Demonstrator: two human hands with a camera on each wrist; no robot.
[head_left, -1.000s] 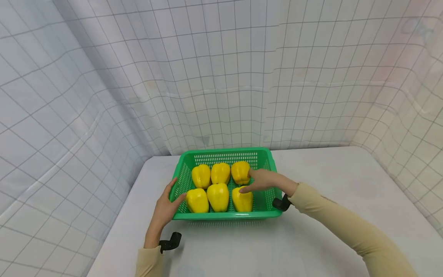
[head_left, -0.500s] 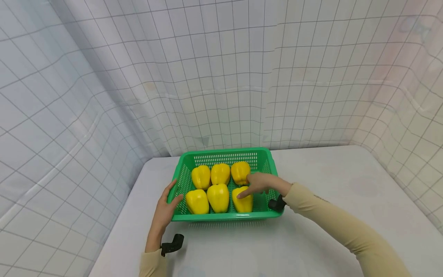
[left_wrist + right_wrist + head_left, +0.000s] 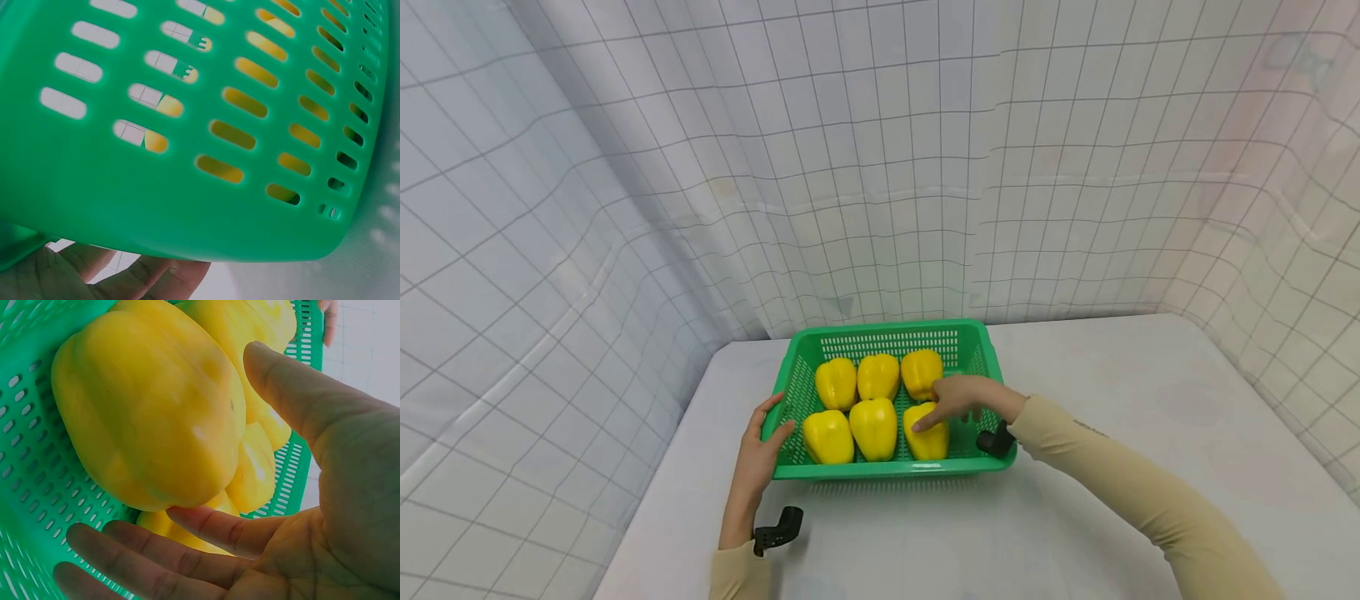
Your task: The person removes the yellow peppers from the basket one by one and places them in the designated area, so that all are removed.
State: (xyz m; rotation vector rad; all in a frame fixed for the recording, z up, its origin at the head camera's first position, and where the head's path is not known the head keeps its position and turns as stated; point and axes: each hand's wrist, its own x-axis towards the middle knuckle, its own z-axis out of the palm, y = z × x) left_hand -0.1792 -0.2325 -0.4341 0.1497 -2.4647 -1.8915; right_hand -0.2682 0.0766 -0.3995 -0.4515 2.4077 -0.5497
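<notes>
Yellow bell peppers (image 3: 873,429) lie in two rows in a green slotted plastic basket (image 3: 891,470). My right hand (image 3: 964,396) reaches over the right side, around the front right bell pepper (image 3: 928,444). In the right wrist view, the thumb and index fingertips meet that pepper's edges (image 3: 144,412), and the other fingers extend past it, straight and spread. At the basket's left side, my left hand (image 3: 754,458) holds the rim, its thumb over the edge and its fingers along the outside. The left wrist view shows the basket's slotted wall (image 3: 175,206) with those fingers (image 3: 144,275) below.
The basket stands on a white-covered table (image 3: 1097,400) near its back edge. White grid-patterned curtains (image 3: 895,167) enclose the table at the back and both sides. Black camera mounts (image 3: 778,529) sit on both wrists.
My right hand has moved slightly toward the front and lower onto the front right bell pepper. My left hand stays at the basket's left rim. The peppers hardly shift.
</notes>
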